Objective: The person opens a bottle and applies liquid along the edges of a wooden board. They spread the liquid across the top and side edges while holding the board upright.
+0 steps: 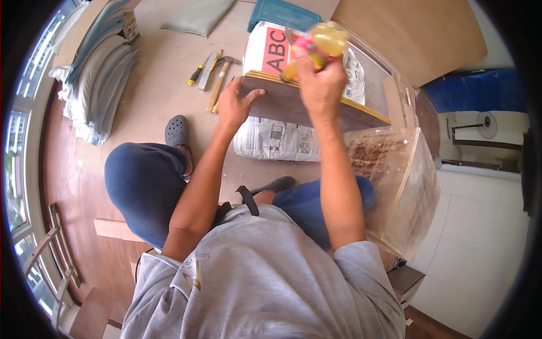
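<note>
My left hand [234, 104] grips the left end of a plywood board [276, 99], thumb on the near face and fingers around the corner. The board stands on its long side, its layered top edge facing up, on or against a white printed sack [276, 141]. My right hand [323, 90] is closed around a yellow glue bottle [329, 39], blurred and tilted with its base up to the right. The bottle's orange tip points down at the board's top edge; whether it touches cannot be made out.
Left of the board lie a hammer [219, 85], a yellow-handled blade tool [212, 68] and a black-and-yellow tool [196, 74]. A stained wooden box [406, 186] stands at right. Stacked sacks [101, 79] are far left; a teal lid [282, 16] lies behind.
</note>
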A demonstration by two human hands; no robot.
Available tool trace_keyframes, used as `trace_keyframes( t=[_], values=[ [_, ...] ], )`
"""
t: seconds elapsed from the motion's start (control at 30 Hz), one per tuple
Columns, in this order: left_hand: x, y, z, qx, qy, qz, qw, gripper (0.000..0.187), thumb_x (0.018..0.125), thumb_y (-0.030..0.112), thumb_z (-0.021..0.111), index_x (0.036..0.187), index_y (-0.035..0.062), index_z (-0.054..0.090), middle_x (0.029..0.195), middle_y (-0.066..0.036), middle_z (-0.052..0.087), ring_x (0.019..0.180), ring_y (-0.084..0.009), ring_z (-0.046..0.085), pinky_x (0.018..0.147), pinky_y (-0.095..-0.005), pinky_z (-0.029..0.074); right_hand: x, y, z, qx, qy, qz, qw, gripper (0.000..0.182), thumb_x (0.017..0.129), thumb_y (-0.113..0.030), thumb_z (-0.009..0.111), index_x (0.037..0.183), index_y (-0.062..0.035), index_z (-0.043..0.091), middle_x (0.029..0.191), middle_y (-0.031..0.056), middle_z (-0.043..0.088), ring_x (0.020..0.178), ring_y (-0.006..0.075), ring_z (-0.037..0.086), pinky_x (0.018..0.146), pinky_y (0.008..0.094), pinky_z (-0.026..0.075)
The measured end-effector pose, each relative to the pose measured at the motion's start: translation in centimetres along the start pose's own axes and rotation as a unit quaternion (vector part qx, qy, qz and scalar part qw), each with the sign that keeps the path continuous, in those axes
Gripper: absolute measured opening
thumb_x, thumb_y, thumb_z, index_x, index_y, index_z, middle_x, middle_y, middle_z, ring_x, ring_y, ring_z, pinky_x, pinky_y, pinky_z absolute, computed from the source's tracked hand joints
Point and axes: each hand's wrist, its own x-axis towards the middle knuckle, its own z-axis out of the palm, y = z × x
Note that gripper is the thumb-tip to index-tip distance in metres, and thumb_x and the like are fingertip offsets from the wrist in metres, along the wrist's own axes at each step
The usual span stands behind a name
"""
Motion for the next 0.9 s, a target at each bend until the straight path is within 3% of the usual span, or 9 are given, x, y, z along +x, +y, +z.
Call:
trace_keyframes(
  t=[0.07,0.2,0.23,0.4,0.53,0.6,0.73,0.8,0.9],
  values=[
    [0.0,0.4,-0.3,0.029,0.000,-0.001,1.000,0.058,0.080,0.043,0.089,0.112,-0.0007,0.069,0.099,-0.023,0.071,0.090,-0.0431,0.068,0.077,-0.0488,0.052,0.0,2.5,-3.3,0.036,0.029,0.057,0.997,0.037,0.092,-0.022,0.081,0.120,-0.0020,0.067,0.106,0.0120,0.077,0.094,0.0201,0.075,0.084,0.0363,0.059],
    [0.1,-0.1,0.0,0.030,0.020,0.025,0.999,0.056,0.080,0.041,0.090,0.110,-0.0011,0.069,0.091,-0.022,0.070,0.085,-0.0414,0.067,0.075,-0.0478,0.051,-0.4,6.7,-10.3,-0.080,0.101,0.042,0.991,0.039,0.093,-0.023,0.080,0.124,-0.0022,0.068,0.109,0.0129,0.077,0.095,0.0227,0.075,0.085,0.0370,0.058],
    [0.0,0.1,0.1,0.008,0.016,0.010,1.000,0.054,0.080,0.039,0.090,0.108,-0.0016,0.069,0.085,-0.020,0.068,0.078,-0.0365,0.065,0.073,-0.0458,0.050,-0.8,7.3,-11.6,-0.112,0.124,0.057,0.984,0.040,0.094,-0.024,0.080,0.125,-0.0021,0.068,0.109,0.0129,0.077,0.095,0.0236,0.075,0.086,0.0377,0.058],
    [0.2,0.3,-0.1,0.012,-0.006,0.002,1.000,0.053,0.081,0.037,0.091,0.105,-0.0049,0.069,0.079,-0.018,0.065,0.070,-0.0303,0.060,0.070,-0.0432,0.048,-0.7,7.4,-12.6,-0.166,0.144,0.032,0.975,0.043,0.092,-0.031,0.081,0.121,-0.0011,0.068,0.107,0.0148,0.077,0.096,0.0289,0.076,0.087,0.0401,0.057],
    [0.7,-1.6,0.4,-0.016,0.012,0.052,0.998,0.051,0.083,0.035,0.090,0.109,-0.0045,0.070,0.084,-0.018,0.070,0.072,-0.0266,0.062,0.071,-0.0391,0.051,-0.4,8.3,-15.6,-0.173,0.144,0.101,0.969,0.041,0.093,-0.029,0.079,0.120,-0.0020,0.068,0.107,0.0153,0.077,0.098,0.0312,0.076,0.088,0.0419,0.057],
    [0.3,-0.8,-0.1,0.004,-0.042,0.002,0.999,0.050,0.089,0.020,0.087,0.129,-0.0043,0.067,0.107,-0.012,0.077,0.093,-0.0140,0.068,0.086,-0.0311,0.055,-0.5,9.8,-18.6,-0.236,0.184,0.058,0.952,0.040,0.093,-0.029,0.079,0.120,-0.0010,0.068,0.107,0.0163,0.077,0.098,0.0314,0.076,0.088,0.0423,0.057],
    [0.1,0.2,-0.2,0.002,-0.037,-0.002,0.999,0.047,0.090,0.023,0.086,0.125,-0.0027,0.068,0.103,-0.012,0.077,0.089,-0.0136,0.066,0.083,-0.0307,0.054,-0.3,15.1,-25.1,-0.288,0.239,0.134,0.918,0.044,0.091,-0.033,0.080,0.120,-0.0013,0.068,0.111,0.0183,0.077,0.101,0.0346,0.075,0.088,0.0437,0.057],
    [-0.1,1.0,-0.5,-0.009,-0.040,-0.004,0.999,0.047,0.090,0.027,0.086,0.125,-0.0006,0.069,0.104,-0.013,0.078,0.086,-0.0156,0.065,0.080,-0.0322,0.053,0.0,15.2,-26.4,-0.289,0.251,0.112,0.917,0.046,0.091,-0.035,0.081,0.119,-0.0004,0.068,0.110,0.0202,0.077,0.101,0.0366,0.075,0.088,0.0451,0.057],
    [0.1,0.4,-0.2,0.022,-0.032,-0.002,0.999,0.053,0.085,0.028,0.090,0.122,-0.0039,0.068,0.089,-0.010,0.073,0.075,-0.0161,0.060,0.073,-0.0328,0.051,0.5,16.8,-27.8,-0.319,0.247,0.138,0.905,0.050,0.091,-0.042,0.079,0.117,-0.0006,0.068,0.103,0.0196,0.077,0.095,0.0382,0.075,0.085,0.0473,0.055]
  ],
)
